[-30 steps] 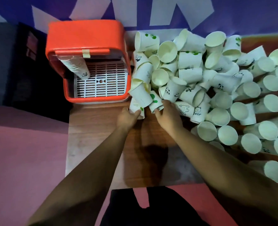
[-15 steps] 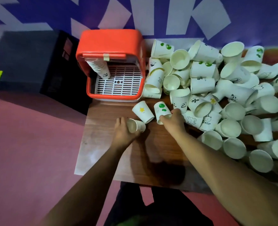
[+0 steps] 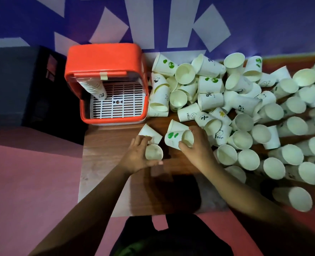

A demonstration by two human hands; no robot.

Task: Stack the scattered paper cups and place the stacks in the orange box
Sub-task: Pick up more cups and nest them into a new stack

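Paper cups (image 3: 211, 101): heaped on the counter (image 3: 106, 163), right of the orange box (image 3: 105, 58); one stack (image 3: 95, 87) is lodged inside. One cup (image 3: 154, 152) is held by curled left hand (image 3: 137, 157) fingers; a green-printed cup (image 3: 173, 138) is gripped by the right hand (image 3: 197, 146). Judged light, thin-walled and crushable; best taken at the sidewall.

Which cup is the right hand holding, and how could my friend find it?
Start at the orange box at the far left, then look nearer and to its right for the right hand. It grips a white paper cup lying on its side. Only this one, among the cups beside it, shows a green tree print.
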